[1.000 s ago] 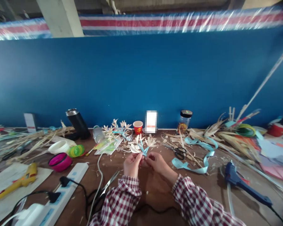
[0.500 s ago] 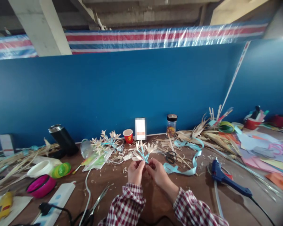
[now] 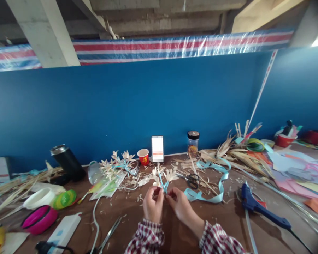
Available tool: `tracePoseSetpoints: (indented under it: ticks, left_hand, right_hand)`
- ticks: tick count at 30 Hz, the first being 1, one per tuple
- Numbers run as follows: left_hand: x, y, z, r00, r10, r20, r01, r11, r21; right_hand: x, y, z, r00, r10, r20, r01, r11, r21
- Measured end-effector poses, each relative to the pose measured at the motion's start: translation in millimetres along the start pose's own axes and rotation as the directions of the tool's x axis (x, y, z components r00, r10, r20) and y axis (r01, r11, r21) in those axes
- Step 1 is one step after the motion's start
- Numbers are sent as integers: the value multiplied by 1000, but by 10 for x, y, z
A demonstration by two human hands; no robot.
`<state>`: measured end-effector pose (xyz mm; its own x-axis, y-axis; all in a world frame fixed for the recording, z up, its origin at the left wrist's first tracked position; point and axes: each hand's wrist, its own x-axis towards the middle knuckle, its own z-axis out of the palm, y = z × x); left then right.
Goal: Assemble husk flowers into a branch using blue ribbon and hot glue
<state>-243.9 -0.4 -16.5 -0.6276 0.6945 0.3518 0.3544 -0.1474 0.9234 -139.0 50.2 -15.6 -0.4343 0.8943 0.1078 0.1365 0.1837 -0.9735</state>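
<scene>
Between my hands, over the brown table, is a small bunch of cream husk flowers (image 3: pixel 164 177) with light-blue wrapped stems. My left hand (image 3: pixel 153 204) pinches the stems from the left, thumb against the fingers. On the other side, my right hand (image 3: pixel 180 204) has its thumb and fingertips closed at the stem base; the exact spot is partly hidden by the fingers. A curling light-blue ribbon (image 3: pixel 212 199) lies to the right of my right hand, with black-handled scissors (image 3: pixel 193 180) behind it. Similar husk flowers (image 3: pixel 122 163) rest at the back left.
A blue glue gun (image 3: pixel 262 208) with its cord lies at right. A red paper cup (image 3: pixel 143 157), a lidded jar (image 3: pixel 193 145) and dried husks (image 3: pixel 219 153) stand or lie along the blue partition. At left are a black flask (image 3: pixel 67 162), a pink tape roll (image 3: pixel 39 219) and metal scissors (image 3: pixel 110 233).
The view has shifted slightly, so most things on the table appear lower. Both hands still hold the husk flowers at the stems, and the fingers have moved only a little.
</scene>
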Motion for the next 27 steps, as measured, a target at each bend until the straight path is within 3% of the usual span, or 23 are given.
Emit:
tracePoseSetpoints:
  ticks: [9, 19, 27]
  left_hand:
    - [-21, -44, 6, 999, 43, 13, -43, 999, 18]
    - [-29, -18, 10, 987, -162, 21, 162, 986, -28]
    - [-41, -34, 38, 982, -187, -9, 187, 981, -48]
  right_hand:
    - [-11, -18, -11, 1000, 15, 8, -15, 1000, -9]
    - [-28, 11, -12, 1000, 4, 11, -4, 1000, 8]
    - [-25, -23, -43, 1000, 10, 10, -10, 1000, -11]
